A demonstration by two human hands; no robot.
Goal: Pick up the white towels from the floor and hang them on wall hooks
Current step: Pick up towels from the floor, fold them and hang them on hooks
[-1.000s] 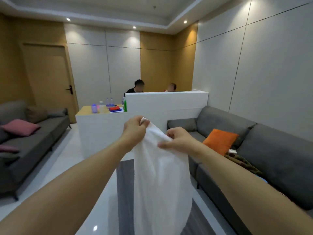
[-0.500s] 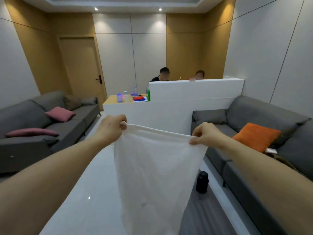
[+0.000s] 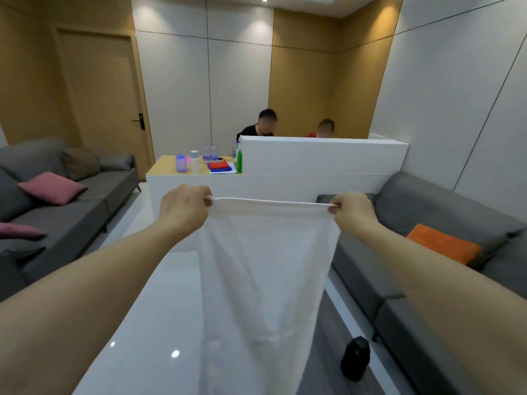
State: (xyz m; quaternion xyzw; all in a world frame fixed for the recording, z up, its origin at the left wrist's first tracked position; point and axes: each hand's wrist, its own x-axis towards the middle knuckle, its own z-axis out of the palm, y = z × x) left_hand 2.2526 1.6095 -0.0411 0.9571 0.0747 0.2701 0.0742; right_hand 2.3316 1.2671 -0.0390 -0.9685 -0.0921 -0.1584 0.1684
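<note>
The white towel (image 3: 265, 280) hangs in mid-air in front of the person, stretched flat between both hands at chest height; its lower end runs out of the bottom of the view, so its full length cannot be made out. The left hand (image 3: 184, 208) curls its fingers round the towel's upper left corner, and the right hand (image 3: 352, 213) pinches the upper right corner, with the fingertips hidden behind the knuckles. The top hem is pulled into a taut, slightly rolled line; below it the soft, matte cloth narrows and falls in shallow folds.

The towel hides most of what lies under it: a glossy white low surface (image 3: 148, 323) with bright light reflections, and a strip of grey wood-grain floor (image 3: 325, 354). A small black rounded cylinder (image 3: 355, 357) stands on that floor just beside the towel's right edge; what it is cannot be told.

A grey fabric sofa (image 3: 445, 212) along the right wall is partly covered by the right forearm and carries an orange cushion (image 3: 445, 243). Another grey sofa (image 3: 85, 203) on the left holds a pink cushion (image 3: 52, 187); a second pink cushion is cut off at the left edge.

Behind the hands stands a white partition counter (image 3: 322, 155), behind which two people are seen only from the shoulders up. On its lower wooden-topped surface (image 3: 165, 165) sit small plastic bottles (image 3: 209, 152), a green bottle (image 3: 239, 161), and folded red and blue cloths (image 3: 219, 165), all too small for detail. A wooden door (image 3: 105, 95) with a dark handle closes the back left.
</note>
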